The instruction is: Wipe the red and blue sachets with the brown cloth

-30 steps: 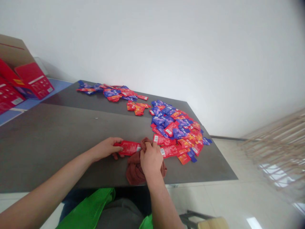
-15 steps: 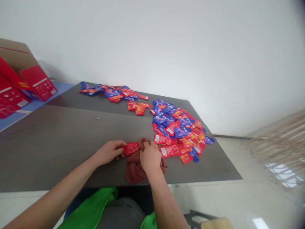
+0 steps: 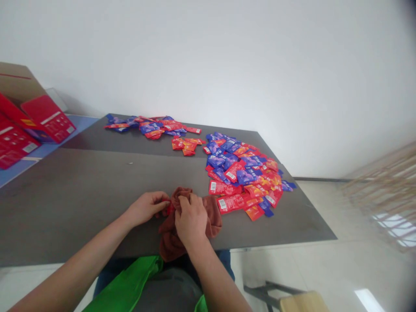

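My left hand [image 3: 147, 209] pinches the end of a red packet [image 3: 169, 209] near the table's front edge. Most of that packet is covered by a brown cloth [image 3: 212, 215]. Bunched under its fingers, the cloth is gripped by my right hand [image 3: 192, 218], which presses it down over the packet. Just right of the cloth lies a large heap of red and purple packets [image 3: 245, 173], some with barcodes facing up. One red packet [image 3: 231, 203] at the heap's near side lies close against the cloth.
Farther back on the dark grey table [image 3: 81, 195] lie a second pile of packets [image 3: 156, 126] and a small orange-red group [image 3: 187, 145]. Red cardboard boxes [image 3: 48, 118] stand on a blue surface at left. A white wall rises behind. A stool [image 3: 303, 302] stands at lower right.
My right hand has slid left with the cloth, covering most of the red packet that showed before. My left hand keeps its pinch in nearly the same place. The view has shifted slightly.
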Demonstrator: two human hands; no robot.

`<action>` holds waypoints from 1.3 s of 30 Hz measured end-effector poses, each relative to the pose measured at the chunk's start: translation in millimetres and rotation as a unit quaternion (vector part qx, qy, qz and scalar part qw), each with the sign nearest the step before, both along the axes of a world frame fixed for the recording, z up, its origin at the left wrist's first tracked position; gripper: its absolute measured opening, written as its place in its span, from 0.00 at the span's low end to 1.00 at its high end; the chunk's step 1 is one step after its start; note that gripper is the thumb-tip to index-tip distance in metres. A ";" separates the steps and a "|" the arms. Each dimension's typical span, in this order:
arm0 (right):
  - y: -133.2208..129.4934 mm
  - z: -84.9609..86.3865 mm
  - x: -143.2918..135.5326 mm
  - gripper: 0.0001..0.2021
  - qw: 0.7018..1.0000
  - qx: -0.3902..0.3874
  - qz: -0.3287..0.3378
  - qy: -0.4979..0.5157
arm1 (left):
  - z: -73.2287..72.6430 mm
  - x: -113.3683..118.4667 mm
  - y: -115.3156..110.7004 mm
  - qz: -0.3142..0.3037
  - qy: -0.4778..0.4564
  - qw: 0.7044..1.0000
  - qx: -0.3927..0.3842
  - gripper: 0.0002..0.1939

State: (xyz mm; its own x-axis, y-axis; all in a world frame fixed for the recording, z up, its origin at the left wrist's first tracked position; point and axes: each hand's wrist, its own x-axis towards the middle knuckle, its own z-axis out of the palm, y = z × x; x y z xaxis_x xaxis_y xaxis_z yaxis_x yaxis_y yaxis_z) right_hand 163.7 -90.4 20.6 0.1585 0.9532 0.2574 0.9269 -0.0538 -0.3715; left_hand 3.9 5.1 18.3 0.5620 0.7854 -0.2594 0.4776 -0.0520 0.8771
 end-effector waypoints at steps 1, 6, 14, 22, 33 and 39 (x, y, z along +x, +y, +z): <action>-1.1 0.3 -0.7 0.11 1.000 -0.002 0.011 -0.003 | -0.1 0.4 1.2 0.001 0.001 1.000 -0.007 0.14; -10.3 1.8 13.5 0.07 0.998 -0.059 -0.001 -0.039 | -2.2 2.6 5.1 -0.010 0.003 0.999 -0.039 0.16; -19.7 28.0 21.8 0.08 0.997 -0.025 -0.072 -0.024 | -1.0 -5.4 4.9 0.008 -0.053 0.996 -0.073 0.18; 14.2 8.0 -3.0 0.07 0.998 -0.046 -0.015 -0.034 | -3.2 -13.5 5.8 0.052 -0.123 0.989 -0.067 0.16; 6.7 22.9 -5.5 0.12 0.999 -0.003 0.025 -0.029 | -3.2 -12.1 6.8 0.021 -0.106 0.993 -0.039 0.13; 5.6 -1.6 4.3 0.09 0.998 -0.050 -0.031 -0.027 | -4.2 -3.8 3.8 0.006 -0.008 1.000 -0.002 0.14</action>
